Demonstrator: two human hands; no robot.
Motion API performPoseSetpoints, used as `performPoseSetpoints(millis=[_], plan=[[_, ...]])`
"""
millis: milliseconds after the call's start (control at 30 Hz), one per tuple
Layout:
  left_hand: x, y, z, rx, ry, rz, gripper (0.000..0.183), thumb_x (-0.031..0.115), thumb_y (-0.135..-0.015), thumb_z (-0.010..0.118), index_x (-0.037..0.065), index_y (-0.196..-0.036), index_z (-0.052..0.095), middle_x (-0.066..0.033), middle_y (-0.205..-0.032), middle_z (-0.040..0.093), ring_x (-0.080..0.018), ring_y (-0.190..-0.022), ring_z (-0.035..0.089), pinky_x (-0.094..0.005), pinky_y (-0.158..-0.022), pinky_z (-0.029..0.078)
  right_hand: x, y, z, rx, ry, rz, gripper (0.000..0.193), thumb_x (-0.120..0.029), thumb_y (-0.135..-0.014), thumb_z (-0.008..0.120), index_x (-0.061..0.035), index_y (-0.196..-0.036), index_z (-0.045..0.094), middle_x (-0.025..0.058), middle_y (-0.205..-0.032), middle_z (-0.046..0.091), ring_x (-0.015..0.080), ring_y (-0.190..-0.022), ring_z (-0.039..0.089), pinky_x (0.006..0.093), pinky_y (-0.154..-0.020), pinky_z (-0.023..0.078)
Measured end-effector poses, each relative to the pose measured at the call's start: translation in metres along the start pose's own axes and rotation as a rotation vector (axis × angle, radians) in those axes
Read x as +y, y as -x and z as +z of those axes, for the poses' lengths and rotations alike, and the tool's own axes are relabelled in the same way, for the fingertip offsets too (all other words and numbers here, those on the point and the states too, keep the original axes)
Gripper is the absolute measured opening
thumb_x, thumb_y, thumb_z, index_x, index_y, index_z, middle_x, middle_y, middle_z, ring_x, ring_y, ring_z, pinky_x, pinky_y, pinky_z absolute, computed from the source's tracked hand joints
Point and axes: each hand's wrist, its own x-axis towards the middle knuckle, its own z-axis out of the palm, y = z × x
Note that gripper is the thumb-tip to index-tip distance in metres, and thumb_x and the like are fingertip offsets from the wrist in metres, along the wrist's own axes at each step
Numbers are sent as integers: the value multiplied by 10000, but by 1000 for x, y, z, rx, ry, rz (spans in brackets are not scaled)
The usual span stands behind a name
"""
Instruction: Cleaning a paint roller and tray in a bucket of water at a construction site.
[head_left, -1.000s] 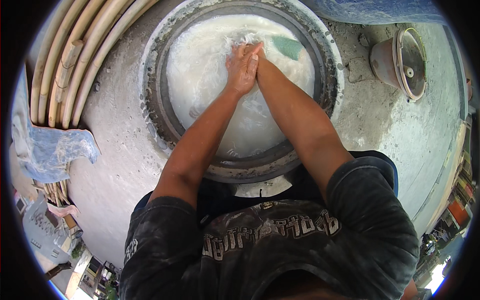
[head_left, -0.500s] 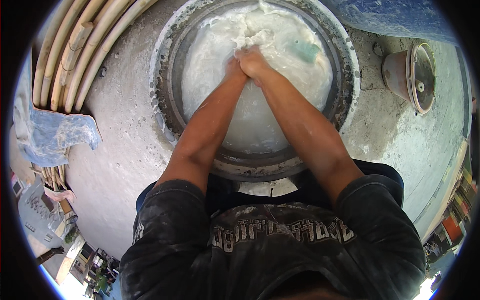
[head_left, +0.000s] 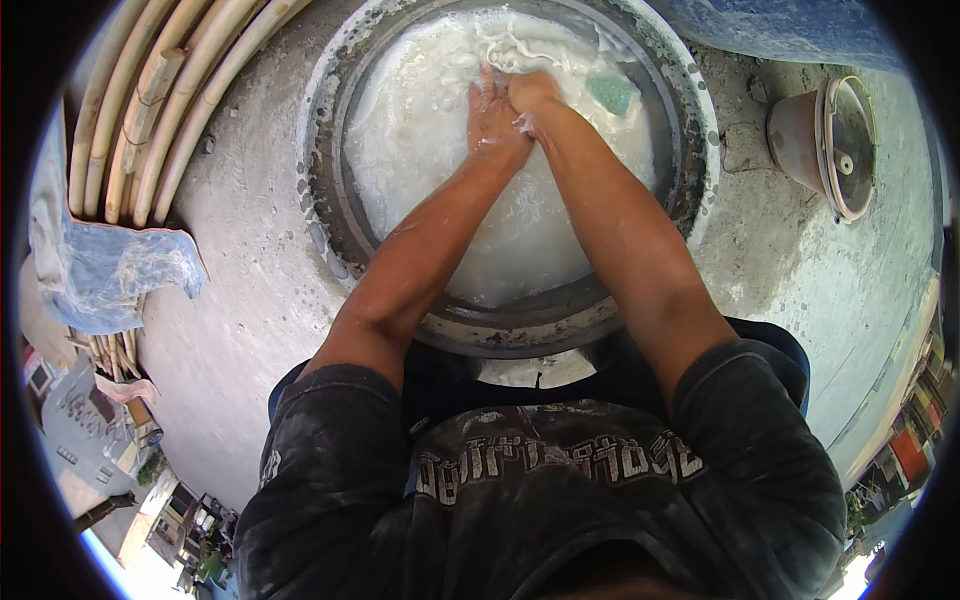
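Observation:
A wide round basin [head_left: 708,140] stands in front of me, full of milky white liquid [head_left: 410,150]. Near its far side floats a ruffled, creamy white mass [head_left: 530,48], either soft cloth or foam; I cannot tell which. My left hand [head_left: 491,112] lies back up on the liquid, its fingers stretched out and slightly apart, touching the mass's near edge. Close beside it, my right hand [head_left: 534,92] dips into the white mass, which hides its fingers. Whitish foam clings between the wrists. A pale green block [head_left: 610,94] sits in the liquid right of my right hand.
To the right, a grimy bucket [head_left: 800,143] lies tipped on the concrete floor [head_left: 240,330]. Several bamboo poles [head_left: 150,120] lie at the far left, with a blue sheet [head_left: 125,265] by their near ends. Another blue sheet [head_left: 790,30] hangs at the top right.
My hands were clasped together over the mass; now they are apart side by side. The left hand has opened out flat, and the green block shows more clearly.

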Motion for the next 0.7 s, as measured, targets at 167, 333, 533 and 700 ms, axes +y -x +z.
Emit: performPoseSetpoints(millis=[167, 333, 533, 700], plan=[[20, -20, -28, -222, 104, -15, 771, 440, -848, 573, 37, -1451, 313, -133, -1523, 281, -356, -1445, 89, -502, -1154, 99, 55, -33, -7, 18, 6, -357, 496, -349, -876, 612, 92, -1104, 609, 240, -1067, 645, 328, -926, 656, 445, -753, 523], [31, -8, -16, -27, -62, 2, 764, 431, -864, 560, 43, -1465, 291, -113, -1540, 251, -336, -1456, 43, -459, -1167, 98, 19, -14, -18, -114, -251, -35, 490, -323, -957, 532, 81, -1234, 509, 230, -1097, 618, 324, -971, 628, 423, -793, 524], [29, -4, -14, -84, -64, 155, 671, 399, -852, 573, 98, -1424, 392, -133, -1519, 292, -342, -1453, 59, -513, -1156, 80, 9, -14, -30, -156, -365, 65, 477, -293, -938, 526, 84, -1230, 511, 298, -1231, 540, 357, -1023, 624, 414, -824, 524], [19, 11, -1, 195, 64, 90, 665, 344, -851, 577, 57, -1418, 377, -147, -1482, 344, -376, -1443, 79, -553, -1144, 44, 19, -5, 4, 133, 626, -219, 350, -185, -938, 455, 62, -1146, 590, 234, -1164, 608, 320, -1065, 614, 361, -909, 486]])
